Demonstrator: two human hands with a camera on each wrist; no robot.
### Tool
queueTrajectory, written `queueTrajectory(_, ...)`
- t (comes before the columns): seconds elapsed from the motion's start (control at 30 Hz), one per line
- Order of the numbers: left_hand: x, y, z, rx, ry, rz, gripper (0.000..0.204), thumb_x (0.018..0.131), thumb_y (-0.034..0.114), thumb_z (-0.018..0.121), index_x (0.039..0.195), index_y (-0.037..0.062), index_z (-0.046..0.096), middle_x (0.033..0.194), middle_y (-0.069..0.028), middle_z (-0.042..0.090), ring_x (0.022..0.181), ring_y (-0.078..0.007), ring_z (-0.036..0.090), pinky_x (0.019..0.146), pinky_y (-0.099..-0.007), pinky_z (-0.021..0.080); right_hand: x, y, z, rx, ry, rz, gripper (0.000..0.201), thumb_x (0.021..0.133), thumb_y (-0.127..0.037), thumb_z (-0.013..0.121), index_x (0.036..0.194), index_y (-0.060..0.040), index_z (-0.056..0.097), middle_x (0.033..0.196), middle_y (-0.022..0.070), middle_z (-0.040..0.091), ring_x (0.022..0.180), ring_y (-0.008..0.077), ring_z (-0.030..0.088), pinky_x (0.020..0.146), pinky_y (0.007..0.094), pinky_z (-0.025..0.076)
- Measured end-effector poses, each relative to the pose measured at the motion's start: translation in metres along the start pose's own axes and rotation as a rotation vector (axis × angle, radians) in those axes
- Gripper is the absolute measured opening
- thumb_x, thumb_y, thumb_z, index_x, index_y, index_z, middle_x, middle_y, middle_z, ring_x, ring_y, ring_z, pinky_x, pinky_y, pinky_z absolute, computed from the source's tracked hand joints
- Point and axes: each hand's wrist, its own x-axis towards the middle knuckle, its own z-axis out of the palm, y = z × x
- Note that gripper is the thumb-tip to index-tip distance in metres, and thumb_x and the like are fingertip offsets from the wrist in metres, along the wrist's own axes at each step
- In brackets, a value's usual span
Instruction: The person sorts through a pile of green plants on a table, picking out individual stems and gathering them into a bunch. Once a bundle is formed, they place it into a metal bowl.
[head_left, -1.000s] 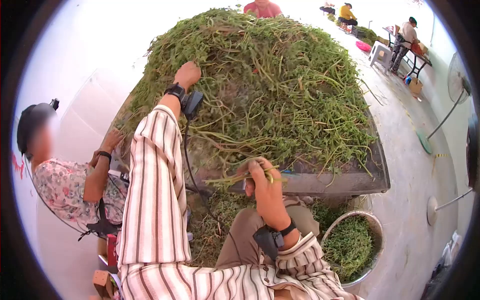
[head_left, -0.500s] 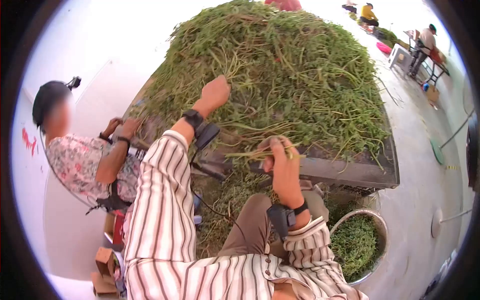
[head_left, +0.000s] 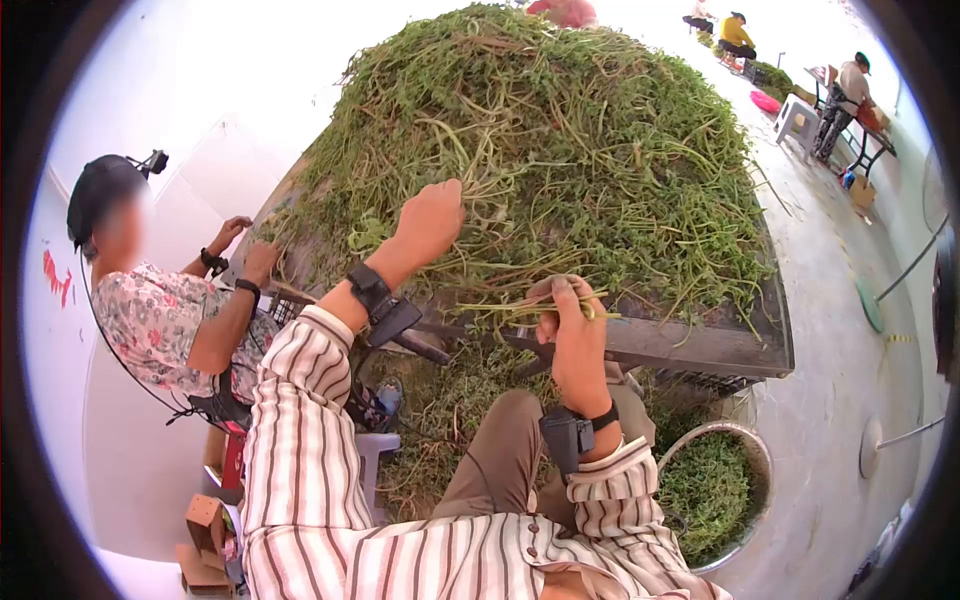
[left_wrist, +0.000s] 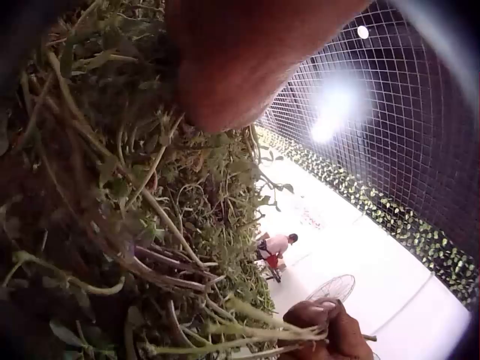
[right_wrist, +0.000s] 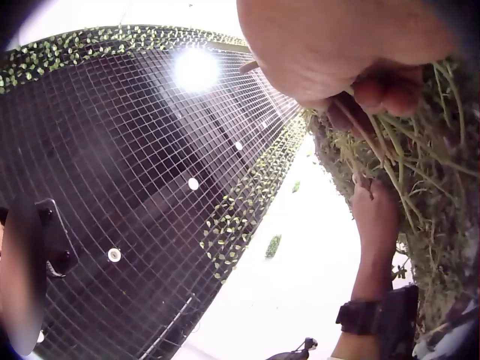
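A big heap of leafy green stems [head_left: 600, 150] covers the dark table [head_left: 690, 352]. My left hand [head_left: 430, 222] is at the near face of the heap, its fingers curled on some stems [head_left: 480, 165] that fan out beyond it; its fingertips are hidden in the head view. In the right wrist view the left hand [right_wrist: 375, 214] also shows pinching stems beside the heap. Over the table's near edge, my right hand [head_left: 578, 345] grips a small bunch of stems [head_left: 500, 308] lying crosswise. The left wrist view shows cut stem ends [left_wrist: 240, 330] poking out from the right hand [left_wrist: 326, 326].
A metal basin [head_left: 768, 475] of greens stands on the floor at my right. More stems [head_left: 430, 440] lie below the table by my knees. Another person [head_left: 180, 320] works at the table's left side. A white stool [head_left: 797, 120] and a fan stand farther right.
My left hand has come back over the heap toward me and nearer the right hand, and pale stems now spread out before it. The right hand keeps its bunch. The head view has shifted slightly.
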Motion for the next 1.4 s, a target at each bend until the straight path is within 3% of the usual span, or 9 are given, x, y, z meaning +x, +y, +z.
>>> queueTrajectory(0.37, -0.060, -0.001, 0.013, 0.048, -0.061, 0.058, 0.015, 0.078, 0.011, 0.054, 0.086, 0.0027, 0.045, 0.082, -0.0143, 0.054, 0.082, -0.0342, 0.054, 0.066, -0.0427, 0.047, -0.001, -0.003, 0.003, -0.035, 0.010, 0.027, 0.022, 0.095, -0.022, 0.046, 0.085, -0.0043, 0.055, 0.079, 0.0030, 0.059, 0.053, 0.0040, 0.040, 0.047, 0.0215, 0.034)
queueTrajectory(0.43, -0.059, -0.001, 0.004, -0.102, 0.065, 0.037, 0.021, 0.077, 0.012, 0.056, 0.093, 0.0008, 0.047, 0.086, -0.0149, 0.053, 0.084, -0.0344, 0.053, 0.069, -0.0423, 0.047, -0.002, -0.003, 0.003, -0.036, 0.003, 0.044, 0.022, 0.095, -0.022, 0.046, 0.085, -0.0044, 0.055, 0.079, 0.0031, 0.059, 0.054, 0.0040, 0.040, 0.047, 0.0219, 0.034)
queueTrajectory(0.5, -0.059, 0.005, -0.004, -0.141, -0.075, -0.038, 0.034, 0.076, 0.016, 0.059, 0.104, -0.0009, 0.048, 0.093, -0.0162, 0.052, 0.091, -0.0338, 0.050, 0.076, -0.0415, 0.045, -0.004, -0.001, 0.004, -0.024, 0.003, 0.022, 0.021, 0.094, -0.022, 0.046, 0.086, -0.0043, 0.055, 0.079, 0.0029, 0.058, 0.054, 0.0043, 0.039, 0.048, 0.0224, 0.035)
queueTrajectory(0.6, -0.065, 0.009, 0.000, -0.108, -0.179, 0.152, 0.064, 0.077, 0.030, 0.063, 0.127, -0.0018, 0.039, 0.118, -0.0194, 0.047, 0.110, -0.0363, 0.042, 0.093, -0.0425, 0.036, -0.002, 0.001, 0.003, -0.038, -0.015, -0.006, 0.020, 0.094, -0.021, 0.047, 0.086, -0.0037, 0.054, 0.078, 0.0027, 0.058, 0.054, 0.0047, 0.038, 0.049, 0.0224, 0.035)
queueTrajectory(0.7, -0.069, 0.021, 0.001, -0.039, -0.155, 0.277, 0.077, 0.072, 0.037, 0.069, 0.131, 0.0002, 0.037, 0.127, -0.0180, 0.043, 0.117, -0.0372, 0.039, 0.097, -0.0461, 0.031, -0.001, -0.002, 0.006, -0.032, 0.040, 0.032, 0.020, 0.093, -0.021, 0.048, 0.086, -0.0034, 0.054, 0.077, 0.0022, 0.057, 0.053, 0.0049, 0.037, 0.049, 0.0223, 0.035)
queueTrajectory(0.87, -0.066, 0.033, 0.022, -0.051, -0.261, 0.262, 0.097, 0.067, 0.044, 0.073, 0.138, -0.0011, 0.025, 0.133, -0.0175, 0.039, 0.124, -0.0354, 0.034, 0.099, -0.0463, 0.028, -0.001, -0.001, 0.006, -0.046, 0.018, -0.024, 0.020, 0.093, -0.021, 0.048, 0.086, -0.0031, 0.054, 0.076, 0.0020, 0.056, 0.053, 0.0047, 0.038, 0.048, 0.0214, 0.034)
queueTrajectory(1.23, -0.008, 0.004, 0.059, 0.091, -0.166, 0.140, 0.075, 0.076, 0.034, 0.066, 0.135, 0.0050, 0.031, 0.127, -0.0120, 0.045, 0.121, -0.0290, 0.039, 0.090, -0.0491, 0.036, 0.001, 0.000, 0.004, -0.060, 0.059, 0.008, 0.023, 0.094, -0.023, 0.048, 0.084, -0.0036, 0.054, 0.076, 0.0036, 0.060, 0.053, 0.0040, 0.039, 0.047, 0.0214, 0.034)
queueTrajectory(1.33, -0.003, 0.010, 0.053, 0.074, -0.302, 0.076, 0.077, 0.077, 0.032, 0.066, 0.138, 0.0062, 0.027, 0.134, -0.0148, 0.039, 0.125, -0.0328, 0.035, 0.094, -0.0492, 0.034, 0.000, -0.002, 0.003, -0.069, 0.052, 0.010, 0.024, 0.094, -0.024, 0.048, 0.083, -0.0036, 0.053, 0.077, 0.0044, 0.060, 0.052, 0.0041, 0.039, 0.047, 0.0213, 0.034)
queueTrajectory(1.4, -0.004, 0.007, 0.042, 0.019, -0.351, 0.168, 0.078, 0.072, 0.036, 0.070, 0.134, 0.0051, 0.035, 0.129, -0.0124, 0.044, 0.121, -0.0304, 0.038, 0.093, -0.0472, 0.036, -0.001, -0.003, 0.003, -0.056, 0.036, 0.000, 0.023, 0.094, -0.023, 0.047, 0.084, -0.0036, 0.054, 0.078, 0.0046, 0.061, 0.051, 0.0041, 0.039, 0.046, 0.0210, 0.034)
